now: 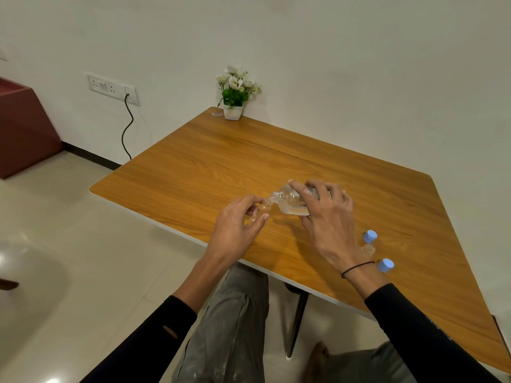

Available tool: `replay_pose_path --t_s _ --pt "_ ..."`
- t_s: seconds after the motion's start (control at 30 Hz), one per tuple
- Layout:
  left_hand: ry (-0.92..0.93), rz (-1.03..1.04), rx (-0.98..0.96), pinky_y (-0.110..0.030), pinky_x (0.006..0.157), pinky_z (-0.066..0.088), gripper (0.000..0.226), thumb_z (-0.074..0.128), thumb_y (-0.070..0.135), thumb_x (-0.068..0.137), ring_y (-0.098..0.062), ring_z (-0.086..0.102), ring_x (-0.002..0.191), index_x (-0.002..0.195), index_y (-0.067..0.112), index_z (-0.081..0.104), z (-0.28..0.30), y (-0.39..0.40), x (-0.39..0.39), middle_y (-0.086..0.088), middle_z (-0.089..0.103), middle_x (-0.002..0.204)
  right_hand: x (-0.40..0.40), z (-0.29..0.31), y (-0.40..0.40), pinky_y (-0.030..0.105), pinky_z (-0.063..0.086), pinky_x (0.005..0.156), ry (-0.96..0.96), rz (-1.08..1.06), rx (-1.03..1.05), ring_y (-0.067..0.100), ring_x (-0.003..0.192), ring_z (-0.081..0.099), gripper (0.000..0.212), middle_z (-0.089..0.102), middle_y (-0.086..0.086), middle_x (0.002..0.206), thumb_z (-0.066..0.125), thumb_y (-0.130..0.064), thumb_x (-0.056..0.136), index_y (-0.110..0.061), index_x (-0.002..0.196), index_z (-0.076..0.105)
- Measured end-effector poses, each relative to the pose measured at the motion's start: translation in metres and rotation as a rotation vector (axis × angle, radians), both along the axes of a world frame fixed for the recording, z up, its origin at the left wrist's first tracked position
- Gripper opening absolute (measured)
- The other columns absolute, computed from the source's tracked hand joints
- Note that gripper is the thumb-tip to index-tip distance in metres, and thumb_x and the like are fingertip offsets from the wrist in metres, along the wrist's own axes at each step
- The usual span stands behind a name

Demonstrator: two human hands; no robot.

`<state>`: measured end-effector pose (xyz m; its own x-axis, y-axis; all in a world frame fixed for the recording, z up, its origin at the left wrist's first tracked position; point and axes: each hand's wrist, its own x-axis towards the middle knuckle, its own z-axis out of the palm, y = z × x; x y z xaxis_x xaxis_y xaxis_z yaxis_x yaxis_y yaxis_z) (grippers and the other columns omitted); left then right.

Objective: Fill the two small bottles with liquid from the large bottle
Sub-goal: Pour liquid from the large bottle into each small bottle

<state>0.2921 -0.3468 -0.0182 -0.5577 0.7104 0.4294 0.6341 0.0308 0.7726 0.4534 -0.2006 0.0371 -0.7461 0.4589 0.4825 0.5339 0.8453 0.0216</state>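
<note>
Grey, paint-flecked trousers [232, 327] and two black sleeves fill the near edge, under the near rim of the orange-brown wooden table [221, 161]. Over that near edge, the left hand [237, 225] pinches a small clear plastic bottle [264, 204] between thumb and fingers, its open neck pointing right. The right hand [329, 219], a thin black band [356, 268] on its wrist, is wrapped around the large clear bottle [290, 201], which is tipped almost flat with its mouth at the small bottle's neck; clear liquid lies in its lower side. Just right of the right wrist stand a second small clear bottle [369, 248], uncapped, and two light-blue caps [370, 235], one just beyond it and one nearer. At the far corner sits a white pot of white flowers [235, 92].
</note>
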Motion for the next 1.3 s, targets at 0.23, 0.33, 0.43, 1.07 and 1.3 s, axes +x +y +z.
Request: replay_pose_path --t_s 0.23,0.33,0.43,1.07,1.3 --pt "-0.01 -0.002 -0.001 -0.029 0.085 0.058 0.033 0.072 0.035 0.099 -0.008 0.063 0.103 0.131 0.026 0.067 0.0016 -0.0005 0.0005 0.008 0.066 0.108 -0.0016 0.0005 0.0004 0.065 0.045 0.1 -0.006 -0.004 0.008 0.033 0.128 0.05 0.087 0.055 0.005 0.143 0.082 -0.014 0.083 -0.04 0.152 0.036" --pt "-0.017 -0.005 -0.002 -0.029 0.083 0.059 0.034 0.072 0.035 0.099 -0.008 0.063 0.103 0.131 0.027 0.067 0.0014 -0.0013 0.0009 0.008 0.066 0.108 -0.0014 0.0008 0.0002 0.065 0.045 0.1 -0.01 -0.004 0.013 0.034 0.128 0.05 0.086 0.055 0.005 0.143 0.082 -0.015 0.083 -0.04 0.152 0.037" --pt "-0.014 -0.001 0.0 -0.032 0.086 0.058 0.033 0.072 0.034 0.099 -0.008 0.063 0.102 0.13 0.026 0.067 0.0014 -0.0012 0.0016 0.008 0.066 0.107 -0.0012 0.0011 0.0003 0.065 0.045 0.101 -0.019 -0.005 0.018 0.033 0.129 0.05 0.086 0.055 0.005 0.143 0.081 -0.015 0.083 -0.04 0.152 0.037" --pt "-0.031 0.0 -0.003 -0.028 0.086 0.057 0.033 0.073 0.034 0.098 -0.006 0.064 0.103 0.129 0.025 0.068 0.0039 -0.0017 0.0017 0.009 0.066 0.106 -0.0025 0.0039 0.0008 0.066 0.045 0.1 -0.02 0.005 0.034 0.033 0.127 0.051 0.087 0.055 0.005 0.142 0.083 -0.015 0.083 -0.041 0.151 0.035" --pt "-0.036 -0.003 -0.006 -0.03 0.085 0.058 0.033 0.072 0.035 0.099 -0.008 0.064 0.105 0.13 0.025 0.067 0.0044 -0.0006 0.0015 0.007 0.067 0.109 -0.0021 0.0056 0.0011 0.068 0.045 0.1 -0.018 0.007 0.036 0.034 0.128 0.051 0.087 0.056 0.006 0.142 0.081 -0.013 0.083 -0.041 0.151 0.034"
